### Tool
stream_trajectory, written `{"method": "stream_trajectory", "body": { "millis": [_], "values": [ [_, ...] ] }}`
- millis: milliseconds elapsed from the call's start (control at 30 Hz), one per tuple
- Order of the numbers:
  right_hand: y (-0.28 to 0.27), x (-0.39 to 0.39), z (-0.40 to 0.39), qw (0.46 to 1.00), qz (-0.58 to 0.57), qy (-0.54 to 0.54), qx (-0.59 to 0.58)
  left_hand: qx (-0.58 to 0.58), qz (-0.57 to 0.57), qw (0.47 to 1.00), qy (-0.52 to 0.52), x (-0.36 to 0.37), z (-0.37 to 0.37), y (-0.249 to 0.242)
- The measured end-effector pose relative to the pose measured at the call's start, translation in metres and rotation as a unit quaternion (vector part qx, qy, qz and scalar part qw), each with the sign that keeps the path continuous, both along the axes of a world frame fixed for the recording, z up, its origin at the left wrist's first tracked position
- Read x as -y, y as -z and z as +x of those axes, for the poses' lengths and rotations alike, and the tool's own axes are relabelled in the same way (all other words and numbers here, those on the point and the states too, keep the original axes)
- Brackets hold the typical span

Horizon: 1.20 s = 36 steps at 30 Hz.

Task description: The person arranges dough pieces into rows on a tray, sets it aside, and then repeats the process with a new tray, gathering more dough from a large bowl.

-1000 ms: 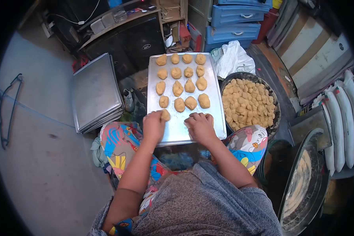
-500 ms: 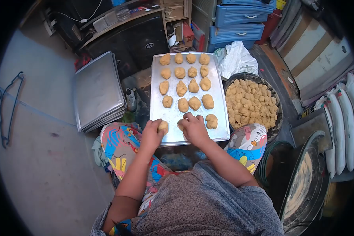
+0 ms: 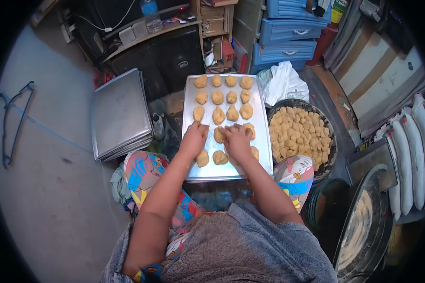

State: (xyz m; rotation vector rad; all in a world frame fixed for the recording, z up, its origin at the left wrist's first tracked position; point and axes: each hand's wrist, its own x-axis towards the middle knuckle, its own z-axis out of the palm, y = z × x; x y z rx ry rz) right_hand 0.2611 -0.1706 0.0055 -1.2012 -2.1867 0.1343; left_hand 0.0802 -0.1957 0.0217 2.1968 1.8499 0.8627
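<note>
Rough tan dough balls (image 3: 218, 115) stand in rows on a silver baking tray (image 3: 222, 173) in front of me. My left hand (image 3: 194, 140) is at the left end of the fourth row, its fingers closed around a dough ball that they mostly cover. My right hand (image 3: 238, 143) is over the middle of that row, fingers bent down onto a dough ball; another dough ball (image 3: 219, 135) shows beside its fingertips. Nearer to me, two dough balls sit in the front row, one at the left (image 3: 202, 158) and one in the middle (image 3: 220, 157).
A round black tub (image 3: 334, 141) full of dough pieces (image 3: 300, 137) stands right of the tray. Stacked metal trays (image 3: 120, 115) lean at the left. A white plastic bag (image 3: 288, 85) and blue drawers (image 3: 288, 52) are behind; a large dark pan (image 3: 363, 226) is at lower right.
Both hands have moved from the front row to the fourth row, away from me. The dough balls they held in the front row now lie released on the tray. The view has shifted slightly.
</note>
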Motion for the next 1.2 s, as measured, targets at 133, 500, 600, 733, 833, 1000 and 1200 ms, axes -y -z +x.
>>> {"method": "stream_trajectory", "body": {
  "millis": [133, 500, 600, 733, 833, 1000, 1200],
  "values": [
    [0.000, 0.000, -0.002, 0.998, -0.046, -0.037, 0.025, 0.013, -0.097, 0.993, -0.069, 0.004, 0.001, -0.002],
    [-0.011, -0.008, 0.023, 0.995, -0.092, 0.019, 0.036, 0.107, 0.057, 0.985, -0.126, -0.038, -0.028, 0.015],
    [-0.008, -0.008, 0.022, 0.993, -0.091, 0.030, 0.067, 0.111, 0.008, 0.986, -0.124, -0.043, -0.025, 0.012],
    [-0.015, -0.013, 0.037, 0.993, -0.092, 0.058, -0.039, 0.122, -0.003, 0.985, -0.118, -0.049, -0.025, 0.018],
    [-0.008, -0.023, 0.055, 0.987, -0.108, 0.108, -0.044, 0.095, 0.025, 0.988, -0.119, -0.052, -0.022, 0.021],
    [-0.016, -0.024, 0.059, 0.967, -0.214, 0.121, -0.070, 0.052, 0.069, 0.985, -0.147, -0.049, -0.003, 0.007],
    [-0.020, -0.057, 0.057, 0.974, -0.153, 0.148, -0.081, -0.048, 0.048, 0.997, -0.040, -0.066, 0.024, 0.004]
  ]
}}
